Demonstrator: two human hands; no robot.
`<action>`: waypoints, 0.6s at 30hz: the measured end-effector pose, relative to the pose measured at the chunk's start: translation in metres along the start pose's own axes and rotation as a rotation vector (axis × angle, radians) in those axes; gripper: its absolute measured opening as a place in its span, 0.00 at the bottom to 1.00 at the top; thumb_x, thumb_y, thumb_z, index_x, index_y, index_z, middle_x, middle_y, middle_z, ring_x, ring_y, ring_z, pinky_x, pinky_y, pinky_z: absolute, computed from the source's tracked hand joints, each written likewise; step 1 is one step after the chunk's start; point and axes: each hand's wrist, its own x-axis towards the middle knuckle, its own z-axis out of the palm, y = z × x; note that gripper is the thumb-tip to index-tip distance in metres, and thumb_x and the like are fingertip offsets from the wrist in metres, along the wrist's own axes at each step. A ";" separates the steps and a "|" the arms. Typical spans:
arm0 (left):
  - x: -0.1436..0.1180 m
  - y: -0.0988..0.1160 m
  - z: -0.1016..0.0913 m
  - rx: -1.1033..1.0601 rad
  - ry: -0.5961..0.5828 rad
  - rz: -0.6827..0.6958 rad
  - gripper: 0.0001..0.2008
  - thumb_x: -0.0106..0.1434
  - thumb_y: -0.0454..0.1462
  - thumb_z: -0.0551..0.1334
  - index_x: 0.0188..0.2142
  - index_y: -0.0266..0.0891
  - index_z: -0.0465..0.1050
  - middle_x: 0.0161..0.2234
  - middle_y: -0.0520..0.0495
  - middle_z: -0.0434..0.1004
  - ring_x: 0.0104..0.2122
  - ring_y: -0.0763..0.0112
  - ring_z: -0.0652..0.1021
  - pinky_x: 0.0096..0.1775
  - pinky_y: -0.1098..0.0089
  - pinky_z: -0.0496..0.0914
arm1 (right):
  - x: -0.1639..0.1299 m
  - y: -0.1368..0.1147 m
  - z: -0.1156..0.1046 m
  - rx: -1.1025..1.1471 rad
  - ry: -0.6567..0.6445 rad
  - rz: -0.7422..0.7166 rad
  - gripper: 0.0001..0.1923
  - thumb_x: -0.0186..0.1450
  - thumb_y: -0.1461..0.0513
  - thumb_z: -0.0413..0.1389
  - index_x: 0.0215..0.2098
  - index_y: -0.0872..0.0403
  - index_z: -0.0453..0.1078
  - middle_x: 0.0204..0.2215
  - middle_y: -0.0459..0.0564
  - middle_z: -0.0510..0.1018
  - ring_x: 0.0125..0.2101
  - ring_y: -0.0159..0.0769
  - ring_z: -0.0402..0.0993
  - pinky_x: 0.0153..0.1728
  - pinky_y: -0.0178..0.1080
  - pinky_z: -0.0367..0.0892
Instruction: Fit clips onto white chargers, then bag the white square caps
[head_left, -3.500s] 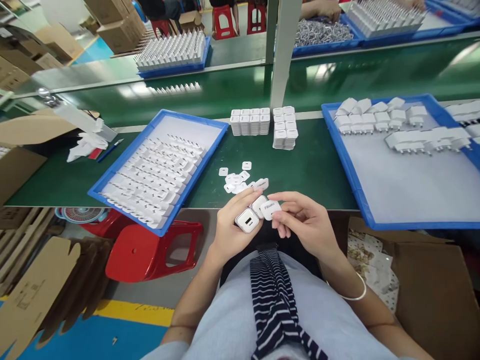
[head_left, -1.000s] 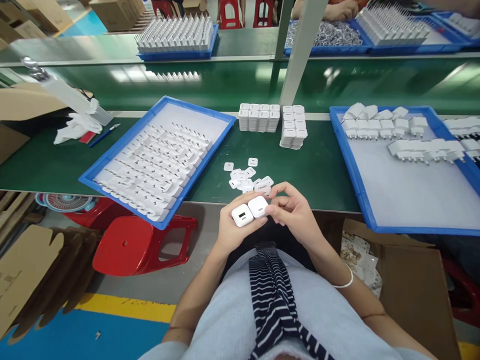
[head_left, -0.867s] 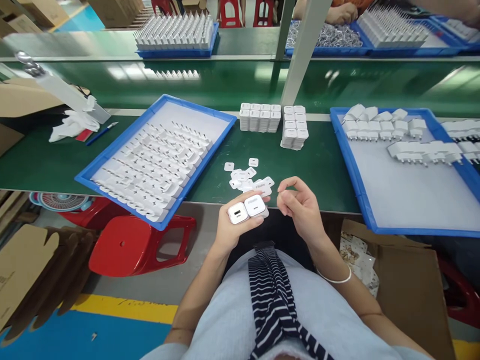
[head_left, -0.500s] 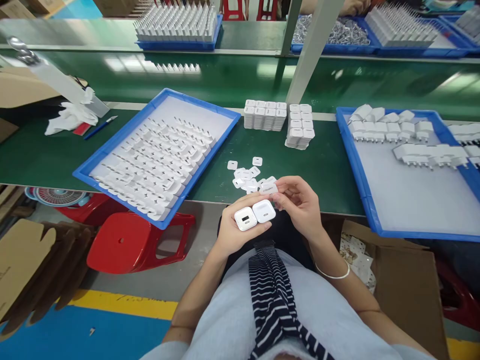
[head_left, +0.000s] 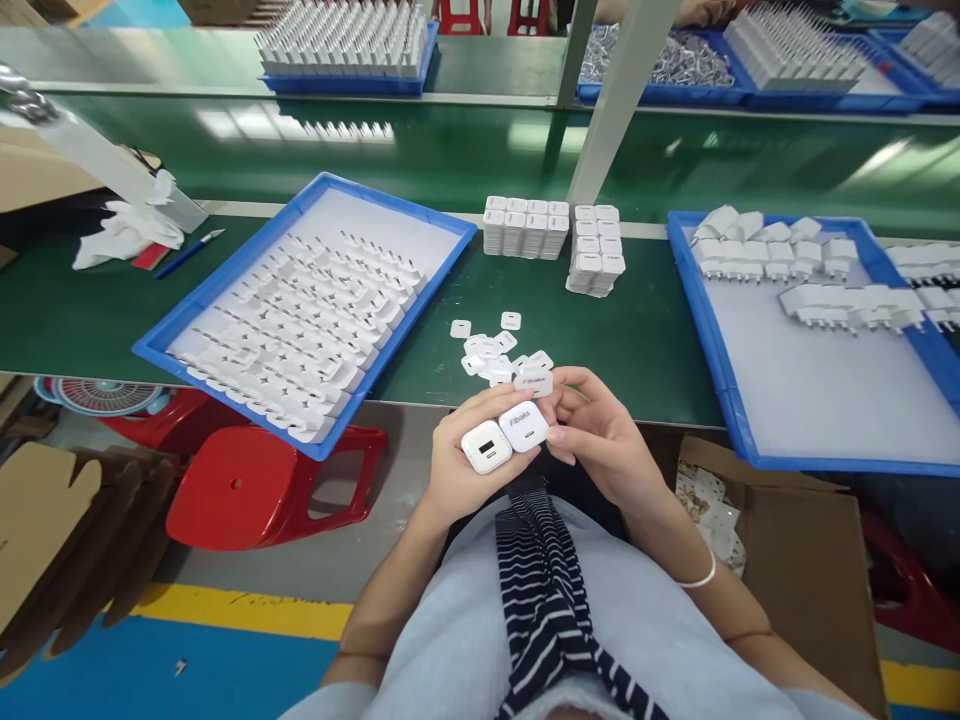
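Resting just off the near edge of the tabletop (head_left: 645,340), two white chargers (head_left: 504,437) are being gripped side by side in the left hand (head_left: 465,455), ports facing up. A printed label on the right charger is being pressed by the fingertips of the right hand (head_left: 596,440), which is pinching lightly and holding nothing else. A heap of loose labels (head_left: 499,355) is lying at the near edge, just beyond the hands. Blue trays of chargers are sitting toward the left (head_left: 225,300) and right (head_left: 712,340) edges.
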 end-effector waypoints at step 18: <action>0.011 0.006 0.004 0.037 -0.210 0.076 0.21 0.56 0.28 0.69 0.49 0.42 0.76 0.51 0.42 0.79 0.51 0.61 0.79 0.53 0.61 0.74 | 0.012 0.007 -0.025 -0.126 0.043 -0.208 0.05 0.64 0.63 0.62 0.35 0.51 0.69 0.35 0.44 0.72 0.26 0.26 0.66 0.21 0.30 0.62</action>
